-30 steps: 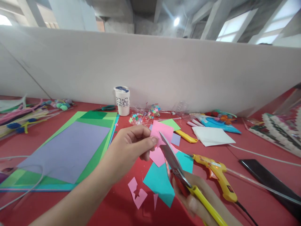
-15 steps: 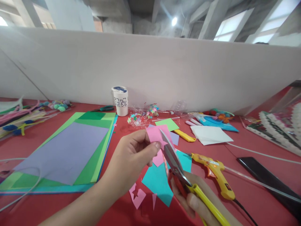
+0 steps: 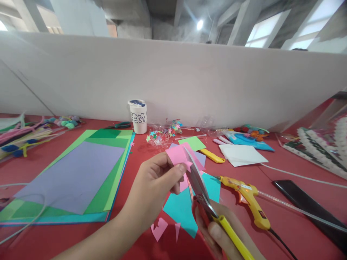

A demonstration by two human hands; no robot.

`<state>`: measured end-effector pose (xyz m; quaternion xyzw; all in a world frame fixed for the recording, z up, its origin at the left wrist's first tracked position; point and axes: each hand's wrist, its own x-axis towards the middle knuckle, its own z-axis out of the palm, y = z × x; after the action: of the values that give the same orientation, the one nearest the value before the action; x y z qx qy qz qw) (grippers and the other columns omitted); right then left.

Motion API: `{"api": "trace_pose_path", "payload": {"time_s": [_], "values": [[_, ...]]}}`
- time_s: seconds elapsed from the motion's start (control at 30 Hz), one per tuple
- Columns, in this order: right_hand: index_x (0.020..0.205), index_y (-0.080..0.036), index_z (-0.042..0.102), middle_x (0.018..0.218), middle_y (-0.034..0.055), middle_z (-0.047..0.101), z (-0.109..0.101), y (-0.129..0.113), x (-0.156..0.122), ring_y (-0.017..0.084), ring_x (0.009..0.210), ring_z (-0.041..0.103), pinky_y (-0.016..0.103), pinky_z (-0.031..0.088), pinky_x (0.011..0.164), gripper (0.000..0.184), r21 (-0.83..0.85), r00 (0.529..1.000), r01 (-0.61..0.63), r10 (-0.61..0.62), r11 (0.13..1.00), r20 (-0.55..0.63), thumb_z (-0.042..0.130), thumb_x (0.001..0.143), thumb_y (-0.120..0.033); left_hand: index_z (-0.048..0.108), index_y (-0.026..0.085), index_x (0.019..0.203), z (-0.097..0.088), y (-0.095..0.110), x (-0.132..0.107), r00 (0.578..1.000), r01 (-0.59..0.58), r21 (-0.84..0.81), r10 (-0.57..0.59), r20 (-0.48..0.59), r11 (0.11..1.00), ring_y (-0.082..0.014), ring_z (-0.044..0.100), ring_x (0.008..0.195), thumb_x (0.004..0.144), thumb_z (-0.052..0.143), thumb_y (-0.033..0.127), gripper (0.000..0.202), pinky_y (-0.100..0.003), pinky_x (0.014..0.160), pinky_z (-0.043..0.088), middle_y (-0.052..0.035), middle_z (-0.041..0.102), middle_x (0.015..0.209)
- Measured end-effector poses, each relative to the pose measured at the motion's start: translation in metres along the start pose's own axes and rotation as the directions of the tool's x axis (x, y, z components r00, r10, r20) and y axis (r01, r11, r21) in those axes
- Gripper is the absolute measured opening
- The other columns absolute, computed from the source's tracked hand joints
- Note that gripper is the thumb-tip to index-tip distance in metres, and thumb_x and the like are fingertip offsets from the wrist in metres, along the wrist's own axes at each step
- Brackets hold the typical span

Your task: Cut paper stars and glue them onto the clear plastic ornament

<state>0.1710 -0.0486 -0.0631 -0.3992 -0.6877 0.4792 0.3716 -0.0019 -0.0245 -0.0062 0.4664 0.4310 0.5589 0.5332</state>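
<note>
My left hand (image 3: 153, 186) pinches a piece of pink paper (image 3: 177, 154) between thumb and fingers, held above the red table (image 3: 284, 216). My right hand (image 3: 222, 234) grips scissors (image 3: 200, 187) with yellow and red handles, and their blades are in the pink paper's right edge. Below them lie a teal paper sheet (image 3: 181, 211) and small pink scraps (image 3: 159, 228), one with a star-shaped hole.
A stack of purple and green sheets (image 3: 73, 173) lies left. A yellow glue gun (image 3: 248, 200), a yellow box cutter (image 3: 215, 156), white paper (image 3: 241, 154) and a black phone (image 3: 306, 207) lie right. A white cup (image 3: 138, 116) and star confetti (image 3: 159, 136) sit by the white partition.
The pink paper has turned in my left hand and the scissor blades have moved further into it. Both hands have stayed in about the same place.
</note>
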Motion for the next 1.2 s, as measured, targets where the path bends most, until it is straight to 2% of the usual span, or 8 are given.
{"api": "trace_pose_path", "payload": {"time_s": [0.1,0.27,0.43,0.77,1.2], "values": [[0.072,-0.022,0.048,0.056,-0.0044,0.04,-0.001,0.001,-0.001,0.012,0.048,0.034,0.025,0.03,0.046,0.044,-0.016,0.999,0.04,-0.04,0.999,-0.015,0.04,0.091,-0.061,0.061,0.017,0.066,0.0,0.0,0.0,1.0,0.004,-0.017,-0.004,0.002,1.0,-0.0048,0.044,0.048,0.081,0.063,0.023,0.016,-0.017,0.051,0.039,0.0053,0.052,0.054],[0.071,-0.021,0.048,0.055,-0.0042,0.04,-0.001,-0.003,0.0,0.012,0.047,0.035,0.026,0.031,0.047,0.044,-0.049,0.996,0.077,-0.078,0.996,-0.033,0.041,0.09,-0.061,0.062,0.018,0.068,0.0,0.0,0.001,1.0,-0.008,-0.045,0.009,0.02,0.999,-0.0044,0.044,0.048,0.082,0.062,0.022,0.015,-0.016,0.052,0.038,0.0062,0.05,0.053],[0.08,-0.021,0.053,0.055,-0.0042,0.041,-0.001,-0.009,0.0,0.011,0.045,0.034,0.026,0.033,0.047,0.045,-0.091,0.998,0.033,-0.037,0.995,-0.042,0.039,0.09,-0.062,0.063,0.018,0.068,0.0,0.001,0.001,0.999,-0.013,-0.06,0.015,0.034,0.998,-0.0043,0.044,0.048,0.082,0.062,0.021,0.014,-0.016,0.052,0.039,0.0059,0.051,0.055],[0.077,-0.019,0.058,0.057,-0.0025,0.044,-0.007,-0.005,-0.004,0.01,0.046,0.034,0.022,0.03,0.04,0.048,-0.059,0.999,-0.042,0.041,0.997,-0.022,0.044,0.087,-0.065,0.062,0.018,0.068,-0.002,0.003,0.002,0.998,-0.008,-0.068,0.012,0.061,0.998,-0.0037,0.044,0.049,0.084,0.061,0.019,0.016,-0.015,0.053,0.039,0.0067,0.051,0.055],[0.068,-0.021,0.051,0.052,-0.0051,0.037,-0.002,-0.008,-0.002,0.009,0.041,0.03,0.021,0.027,0.036,0.053,-0.082,0.995,-0.052,0.045,0.995,-0.085,0.042,0.084,-0.07,0.062,0.016,0.064,-0.004,0.006,0.003,0.997,0.027,-0.108,-0.02,0.072,0.994,-0.0043,0.046,0.048,0.081,0.063,0.02,0.017,-0.015,0.051,0.039,0.005,0.053,0.055]]}}
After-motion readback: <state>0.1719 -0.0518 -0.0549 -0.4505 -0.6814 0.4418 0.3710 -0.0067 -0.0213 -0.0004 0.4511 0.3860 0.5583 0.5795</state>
